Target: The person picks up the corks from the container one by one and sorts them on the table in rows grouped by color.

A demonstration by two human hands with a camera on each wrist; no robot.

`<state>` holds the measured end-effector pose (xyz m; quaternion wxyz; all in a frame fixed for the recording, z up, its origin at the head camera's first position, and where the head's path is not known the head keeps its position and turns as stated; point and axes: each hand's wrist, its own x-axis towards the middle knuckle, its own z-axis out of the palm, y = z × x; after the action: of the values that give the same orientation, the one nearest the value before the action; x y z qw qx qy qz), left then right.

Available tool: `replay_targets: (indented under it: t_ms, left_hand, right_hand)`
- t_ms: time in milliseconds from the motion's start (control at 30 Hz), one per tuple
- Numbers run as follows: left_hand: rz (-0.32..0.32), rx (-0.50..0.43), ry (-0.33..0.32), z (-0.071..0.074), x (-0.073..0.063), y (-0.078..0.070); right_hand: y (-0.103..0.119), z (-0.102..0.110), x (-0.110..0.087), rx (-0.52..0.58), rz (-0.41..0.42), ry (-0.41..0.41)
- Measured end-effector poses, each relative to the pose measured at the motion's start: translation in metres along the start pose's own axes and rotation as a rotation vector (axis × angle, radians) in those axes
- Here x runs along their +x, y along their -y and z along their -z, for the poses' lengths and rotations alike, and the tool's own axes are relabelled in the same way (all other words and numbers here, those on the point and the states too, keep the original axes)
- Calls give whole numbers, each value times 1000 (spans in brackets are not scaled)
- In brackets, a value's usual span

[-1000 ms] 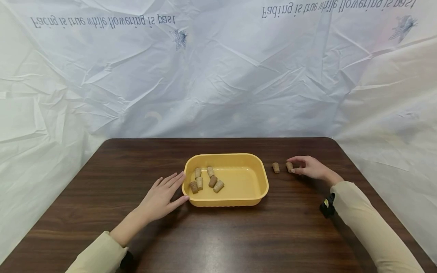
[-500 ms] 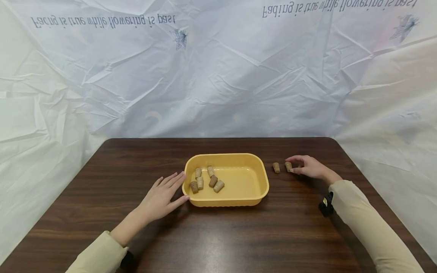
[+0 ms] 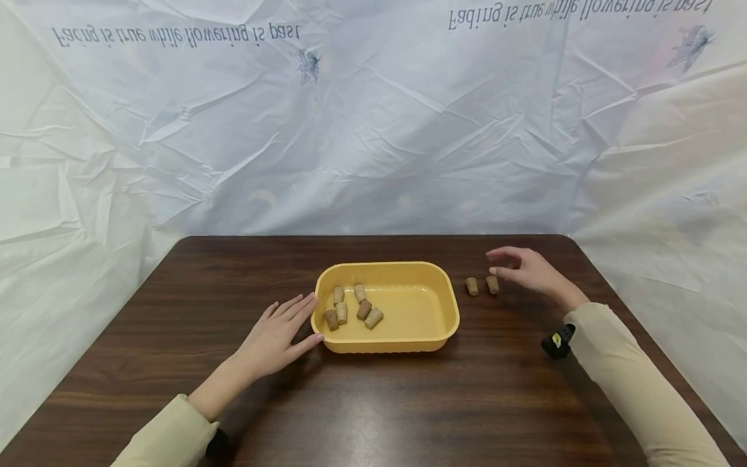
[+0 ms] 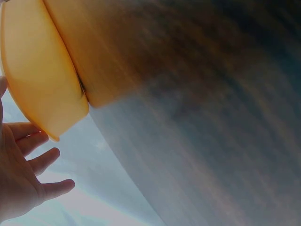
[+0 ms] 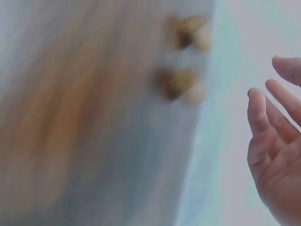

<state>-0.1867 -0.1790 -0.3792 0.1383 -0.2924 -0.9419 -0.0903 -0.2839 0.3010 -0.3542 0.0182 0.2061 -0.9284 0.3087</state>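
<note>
A yellow plastic basin [image 3: 397, 346] sits mid-table with several corks [image 3: 374, 318] lying in its left half. My left hand [image 3: 274, 337] rests its spread fingertips and thumb against the basin's left rim; the left wrist view shows the fingers [image 4: 43, 161] extended by the basin wall [image 4: 44, 70]. To the right of the basin, two corks stand side by side on the table: a nearer-basin cork [image 3: 471, 287] and an outer cork [image 3: 493, 285]. Just above and behind the outer cork is my right hand [image 3: 531, 271], thumb and fingers apart with nothing between them.
The dark wood-grain table [image 3: 373, 408] reaches to a pale fabric sheet [image 3: 373, 130] hanging behind it and at both sides. Black bands [image 3: 558, 342] are worn at the wrists.
My right hand has let go of the outer cork and lifted away from it. That cork stands slightly further left, closer to the other one. My left hand and the basin have stayed put.
</note>
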Motion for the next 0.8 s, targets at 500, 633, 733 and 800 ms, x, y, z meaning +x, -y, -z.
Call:
replay_targets:
  t_ms: [500,633,733,800]
  left_hand:
    - [1,-8,8,1,-1,0]
    - [-1,-5,8,1,-1,0]
    - [-1,-5,9,1,-1,0]
    - [0,-4,9,1,-1,0]
  right_hand:
    - [110,-2,47,165,19,-108]
    - [133,-11,64,178,62,-69]
    - [143,-20,75,177,88,-3]
    - [148,-26,82,174,98,40]
